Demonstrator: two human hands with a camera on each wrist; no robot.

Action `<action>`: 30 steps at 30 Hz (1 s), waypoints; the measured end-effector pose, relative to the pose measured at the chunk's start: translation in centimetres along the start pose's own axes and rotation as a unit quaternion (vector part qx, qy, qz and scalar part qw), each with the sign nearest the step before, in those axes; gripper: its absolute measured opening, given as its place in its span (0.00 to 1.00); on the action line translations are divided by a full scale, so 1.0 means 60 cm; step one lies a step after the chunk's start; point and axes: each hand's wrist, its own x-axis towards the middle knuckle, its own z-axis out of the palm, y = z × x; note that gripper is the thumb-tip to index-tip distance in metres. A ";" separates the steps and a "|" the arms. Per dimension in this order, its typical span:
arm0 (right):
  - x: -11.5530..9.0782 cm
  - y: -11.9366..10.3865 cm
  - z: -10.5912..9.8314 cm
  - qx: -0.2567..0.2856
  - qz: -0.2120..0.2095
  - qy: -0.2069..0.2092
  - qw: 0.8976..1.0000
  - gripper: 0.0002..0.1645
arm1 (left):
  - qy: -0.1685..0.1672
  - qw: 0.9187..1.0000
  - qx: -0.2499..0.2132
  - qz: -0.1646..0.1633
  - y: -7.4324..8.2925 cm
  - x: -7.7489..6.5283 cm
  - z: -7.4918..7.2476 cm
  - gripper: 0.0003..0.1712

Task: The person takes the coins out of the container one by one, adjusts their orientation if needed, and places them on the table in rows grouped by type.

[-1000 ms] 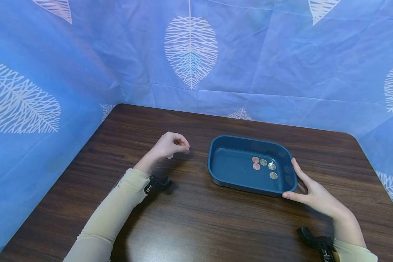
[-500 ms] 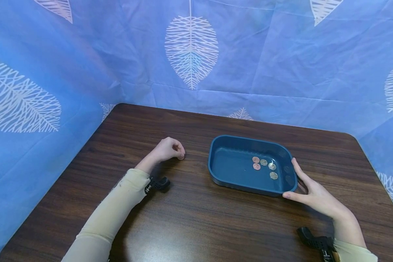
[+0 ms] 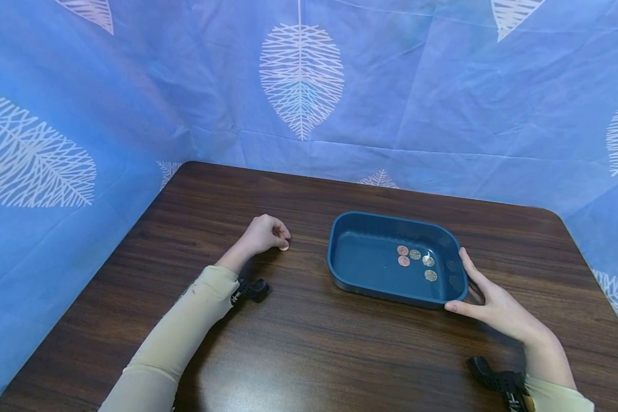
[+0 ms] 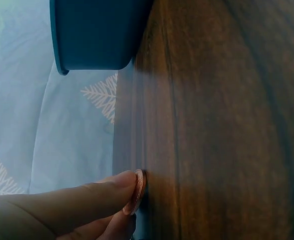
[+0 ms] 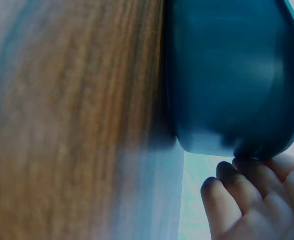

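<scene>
My left hand is low over the left half of the table. Its thumb and fingertips pinch a copper-coloured coin, tilted on edge close to the wood in the left wrist view. To the right stands a dark blue rectangular tray. Inside lie two copper coins and several silver ones, towards the right end. My right hand holds that end, its thumb at the near corner and a finger along the right side. Other fingers bend near the wall in the right wrist view.
A dark brown wooden table carries everything. Behind it and along the sides hangs a blue cloth with white leaf prints. Black wrist mounts sit by both sleeves.
My left hand has moved slightly down and back left, onto the table surface. A coin that showed below the hand is now at its fingertips. The right hand and tray have stayed put.
</scene>
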 end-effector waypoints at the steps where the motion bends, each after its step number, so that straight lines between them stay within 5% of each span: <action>1: 0.000 0.000 0.000 -0.001 -0.003 0.000 1.000 0.57 | 0.003 1.000 0.000 -0.001 0.000 0.000 0.000 0.03; 9: 0.001 0.000 0.002 0.000 -0.008 -0.001 1.000 0.57 | 0.012 1.000 -0.017 0.000 0.006 0.000 -0.001 0.02; 13: 0.000 0.000 0.002 -0.010 -0.005 0.002 1.000 0.57 | 0.025 0.999 -0.033 0.029 0.022 0.005 -0.007 0.04; 20: -0.001 -0.002 0.003 -0.004 -0.008 0.001 1.000 0.57 | 0.051 0.992 -0.079 0.082 0.083 0.017 -0.012 0.06; 30: 0.001 -0.003 0.003 -0.037 0.011 0.017 0.999 0.59 | 0.023 0.985 -0.122 0.117 0.178 0.041 0.022 0.08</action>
